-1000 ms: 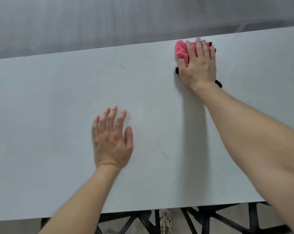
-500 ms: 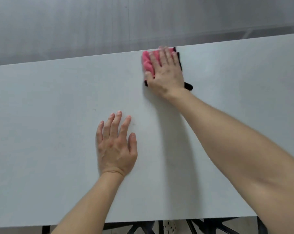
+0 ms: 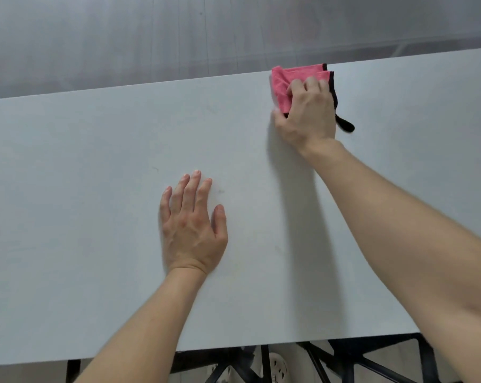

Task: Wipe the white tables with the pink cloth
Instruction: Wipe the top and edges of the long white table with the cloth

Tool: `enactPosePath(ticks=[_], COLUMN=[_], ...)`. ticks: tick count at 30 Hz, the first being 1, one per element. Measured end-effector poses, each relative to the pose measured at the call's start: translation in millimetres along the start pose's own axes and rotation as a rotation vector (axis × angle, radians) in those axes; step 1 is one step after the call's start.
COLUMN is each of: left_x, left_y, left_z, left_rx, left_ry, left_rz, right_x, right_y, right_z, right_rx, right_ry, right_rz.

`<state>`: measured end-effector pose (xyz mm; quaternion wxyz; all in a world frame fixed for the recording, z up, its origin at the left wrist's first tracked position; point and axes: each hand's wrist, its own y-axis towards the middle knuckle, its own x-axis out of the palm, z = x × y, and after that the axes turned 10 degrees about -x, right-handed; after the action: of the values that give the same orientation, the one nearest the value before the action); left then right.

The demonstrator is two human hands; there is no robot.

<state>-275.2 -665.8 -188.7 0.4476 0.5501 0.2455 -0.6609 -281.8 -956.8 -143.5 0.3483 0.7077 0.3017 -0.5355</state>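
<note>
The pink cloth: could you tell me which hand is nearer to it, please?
Right. The right hand grips the pink cloth; the left hand rests flat on the table, apart.

Right hand (image 3: 307, 117) on pink cloth (image 3: 285, 84) at far edge of white table (image 3: 95, 189), fingers (image 3: 311, 83) apparently curled, left hand (image 3: 192, 230) flat

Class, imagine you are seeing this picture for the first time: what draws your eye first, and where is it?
The pink cloth, black-edged, stands out at the far edge of the white table, bunched under the right hand, whose fingers curl on it. The left hand lies flat, fingers straight, on the table's middle, nearer the viewer.
</note>
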Motion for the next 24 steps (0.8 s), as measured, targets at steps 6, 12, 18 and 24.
enactPosePath(ticks=[6,12,18,24], left_x=[0,-3,-1,0], left_y=[0,0,0,0], left_z=[-1,-1,-2,-3], left_rx=[-0.006,-0.005,0.000,0.004], left_ry=[0.007,0.015,0.010,0.003], left_rz=[-0.018,-0.047,-0.042,-0.023], right_x=[-46,-113,-58,28], right_y=[-29,-24,-46,-82], right_z=[-16,22,25,-38], right_rx=[0.008,0.071,0.111,-0.187], right_ry=[0.321,0.431,0.173,0.000], right_rz=[-0.045,-0.107,0.178,-0.260])
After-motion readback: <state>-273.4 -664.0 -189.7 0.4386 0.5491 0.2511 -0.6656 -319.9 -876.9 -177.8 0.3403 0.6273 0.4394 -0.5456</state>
